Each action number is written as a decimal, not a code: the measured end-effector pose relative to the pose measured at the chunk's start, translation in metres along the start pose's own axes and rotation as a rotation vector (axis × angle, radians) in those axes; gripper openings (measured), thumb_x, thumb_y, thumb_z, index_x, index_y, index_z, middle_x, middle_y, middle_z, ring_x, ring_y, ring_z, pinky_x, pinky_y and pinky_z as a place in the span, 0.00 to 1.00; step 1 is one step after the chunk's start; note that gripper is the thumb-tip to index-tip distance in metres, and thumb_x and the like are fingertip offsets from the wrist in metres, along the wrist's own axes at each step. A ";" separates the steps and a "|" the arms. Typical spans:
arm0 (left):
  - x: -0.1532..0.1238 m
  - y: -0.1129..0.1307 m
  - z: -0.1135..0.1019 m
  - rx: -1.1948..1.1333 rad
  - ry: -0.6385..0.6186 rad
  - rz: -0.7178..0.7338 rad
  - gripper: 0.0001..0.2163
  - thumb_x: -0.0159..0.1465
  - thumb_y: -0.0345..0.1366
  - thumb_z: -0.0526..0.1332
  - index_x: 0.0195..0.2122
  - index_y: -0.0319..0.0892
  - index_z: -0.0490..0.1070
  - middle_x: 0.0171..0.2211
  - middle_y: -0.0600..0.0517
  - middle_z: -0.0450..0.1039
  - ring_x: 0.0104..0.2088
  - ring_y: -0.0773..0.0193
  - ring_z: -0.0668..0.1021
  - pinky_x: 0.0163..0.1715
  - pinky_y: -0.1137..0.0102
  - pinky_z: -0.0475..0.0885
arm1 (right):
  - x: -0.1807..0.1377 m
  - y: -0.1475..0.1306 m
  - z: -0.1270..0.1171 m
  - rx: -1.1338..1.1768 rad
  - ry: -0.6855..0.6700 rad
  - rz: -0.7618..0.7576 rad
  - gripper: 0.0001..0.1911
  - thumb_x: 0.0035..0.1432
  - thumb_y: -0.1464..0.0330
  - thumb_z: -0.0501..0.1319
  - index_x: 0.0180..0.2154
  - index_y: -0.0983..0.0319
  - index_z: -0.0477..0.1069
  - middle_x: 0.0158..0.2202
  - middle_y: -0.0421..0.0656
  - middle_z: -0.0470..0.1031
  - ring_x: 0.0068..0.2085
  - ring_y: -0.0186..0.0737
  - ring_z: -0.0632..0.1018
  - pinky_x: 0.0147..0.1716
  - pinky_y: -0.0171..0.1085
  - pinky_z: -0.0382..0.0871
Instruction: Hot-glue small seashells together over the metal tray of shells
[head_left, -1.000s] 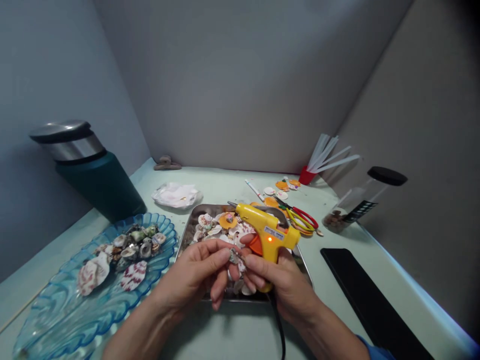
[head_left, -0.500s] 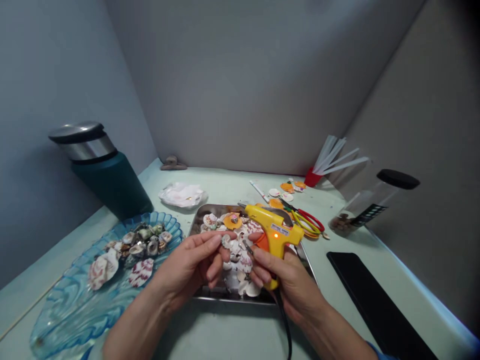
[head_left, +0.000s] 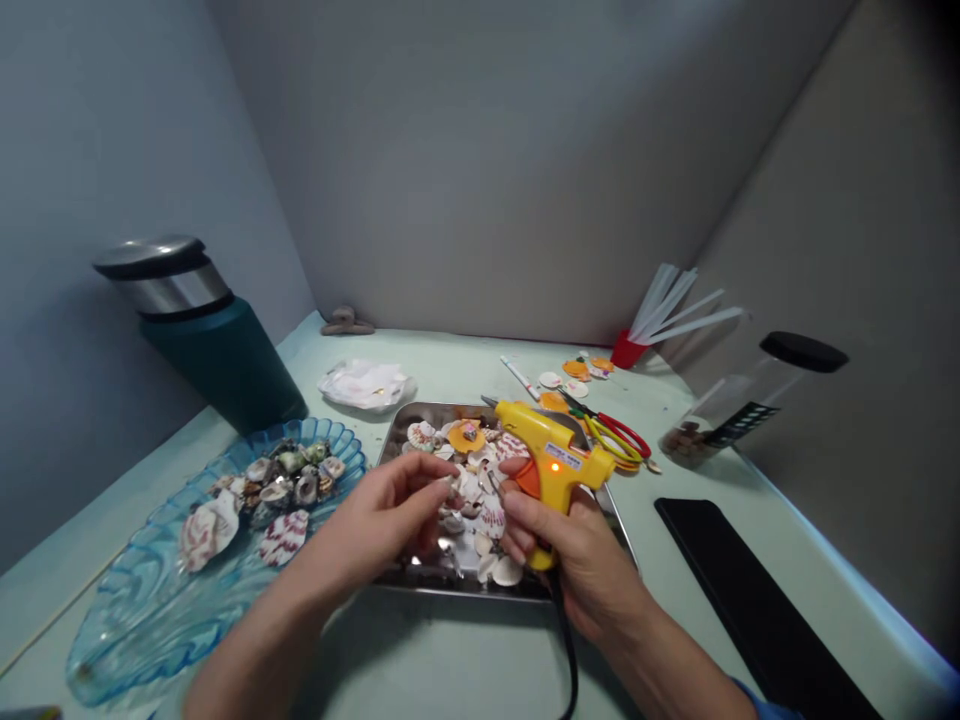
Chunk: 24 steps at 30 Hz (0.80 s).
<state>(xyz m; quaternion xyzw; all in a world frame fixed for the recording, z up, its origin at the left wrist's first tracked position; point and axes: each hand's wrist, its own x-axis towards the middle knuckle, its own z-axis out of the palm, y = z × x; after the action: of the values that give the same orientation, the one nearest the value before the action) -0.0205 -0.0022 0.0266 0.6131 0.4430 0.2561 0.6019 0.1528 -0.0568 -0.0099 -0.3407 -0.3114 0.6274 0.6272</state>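
My right hand (head_left: 559, 525) is wrapped round a yellow hot glue gun (head_left: 544, 440), whose nozzle points up and left and whose orange light is lit. A thin metal tip, perhaps of tweezers, sticks out by the right thumb. My left hand (head_left: 401, 505) is pinched closed over the left part of a metal tray (head_left: 465, 594). A small pale shell (head_left: 452, 484) shows at its fingertips, partly hidden. Below both hands, white and striped seashells (head_left: 493, 517) fill much of the tray, with an orange scallop shell (head_left: 466, 435) toward the back.
At left lie a blue glass dish (head_left: 150, 610) with shells and a teal bottle (head_left: 225, 360). Behind are crumpled white plastic (head_left: 365, 385) and a marker (head_left: 519, 378). Rightward stand scissors (head_left: 622, 432), glue sticks in a red cup (head_left: 628, 350), a jar (head_left: 720, 420) and a black strip (head_left: 750, 600).
My left hand has turned and its fingers have curled in, with the small shell now less visible. My right hand and the glue gun stay nearly where they were.
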 end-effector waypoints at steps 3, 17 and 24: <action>-0.001 -0.002 -0.011 0.582 0.105 0.135 0.09 0.60 0.32 0.54 0.41 0.43 0.70 0.28 0.52 0.72 0.28 0.61 0.74 0.29 0.67 0.68 | 0.002 0.001 0.000 0.003 0.019 -0.003 0.12 0.54 0.72 0.66 0.41 0.63 0.68 0.23 0.34 0.65 0.21 0.25 0.64 0.20 0.28 0.60; 0.008 -0.014 0.002 1.273 0.061 0.225 0.11 0.61 0.28 0.53 0.38 0.43 0.73 0.36 0.46 0.76 0.36 0.56 0.79 0.33 0.67 0.69 | 0.001 0.001 -0.002 -0.023 0.022 0.010 0.10 0.56 0.72 0.64 0.41 0.62 0.69 0.20 0.33 0.64 0.21 0.26 0.65 0.21 0.28 0.59; 0.012 -0.016 0.009 1.403 0.106 0.183 0.09 0.63 0.32 0.51 0.35 0.41 0.71 0.35 0.45 0.75 0.32 0.54 0.79 0.28 0.66 0.67 | 0.002 0.000 0.000 -0.023 0.040 -0.006 0.13 0.53 0.71 0.66 0.41 0.61 0.69 0.24 0.34 0.65 0.21 0.25 0.65 0.20 0.28 0.60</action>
<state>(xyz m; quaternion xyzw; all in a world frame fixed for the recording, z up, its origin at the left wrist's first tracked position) -0.0116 0.0013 0.0071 0.8777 0.4788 -0.0103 0.0188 0.1527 -0.0549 -0.0105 -0.3594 -0.3068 0.6151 0.6312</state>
